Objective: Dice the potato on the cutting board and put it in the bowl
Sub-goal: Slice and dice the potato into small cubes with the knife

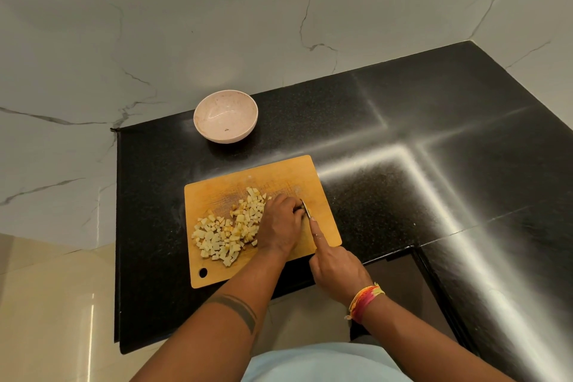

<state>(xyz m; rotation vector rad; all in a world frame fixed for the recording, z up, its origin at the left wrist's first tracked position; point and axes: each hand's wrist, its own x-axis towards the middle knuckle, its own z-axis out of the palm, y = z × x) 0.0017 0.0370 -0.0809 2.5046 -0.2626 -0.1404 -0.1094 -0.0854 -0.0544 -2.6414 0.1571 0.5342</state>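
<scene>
Wooden cutting board (217, 195) on our desk carries light, stiff, wet-slippery potato dice (229, 231), bowl (225, 116) well apart, while our left hand (280, 222) curls over the last bit and our right hand (336, 270) grips the knife (306, 209) handle, forefinger along the spine.

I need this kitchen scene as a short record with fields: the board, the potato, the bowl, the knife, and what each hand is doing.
cutting board: wooden, lies on the black counter
diced potato: pile of small cubes on the board's left half
bowl: pink, behind the board, nearly empty
knife: blade down on the board
left hand: fingers curled beside the blade, what it holds is hidden
right hand: grips the knife, index finger along its spine
</scene>
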